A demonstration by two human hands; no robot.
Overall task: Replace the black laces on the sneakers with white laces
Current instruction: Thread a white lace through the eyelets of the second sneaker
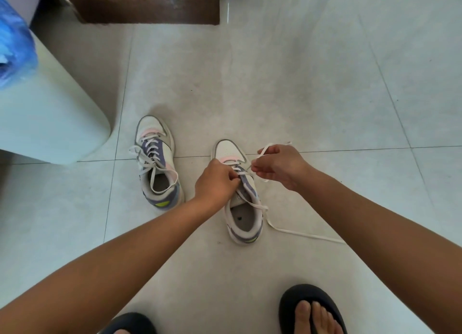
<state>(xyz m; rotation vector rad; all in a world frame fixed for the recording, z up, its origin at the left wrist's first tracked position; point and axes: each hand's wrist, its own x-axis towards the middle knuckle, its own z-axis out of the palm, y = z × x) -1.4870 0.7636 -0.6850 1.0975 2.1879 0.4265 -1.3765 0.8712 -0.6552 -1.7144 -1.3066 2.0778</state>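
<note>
White lace (260,203) runs through the eyelets of the right-hand sneaker (241,196), which stands on the pale floor tiles (300,83) at the centre of the frame, toe pointing toward the top. One free end of that lace drops over the sneaker's collar on its right side and trails across the tiles toward the right edge of the frame. The left hand (216,181) sits over the sneaker's tongue with its fingers curled, pinching the lace at the upper eyelets. The right hand (280,166), just to the right of the sneaker's toe and raised off it, pinches the other part of the lace between thumb and fingertips, with a short loop and the tip standing up above the knuckles. A second sneaker (157,161) stands apart to the left of centre, already threaded with a white lace (147,156) whose loose ends lie over its opening. Both sneakers are off-white with purple and pink panels and a yellow-green heel mark. At the bottom of the frame the person's feet rest in dark slippers (310,308). A pale green cabinet (50,113) fills the left side, with a blue plastic bag (15,46) on it at upper left, and a brown wooden piece of furniture (150,3) stands at the top.
</note>
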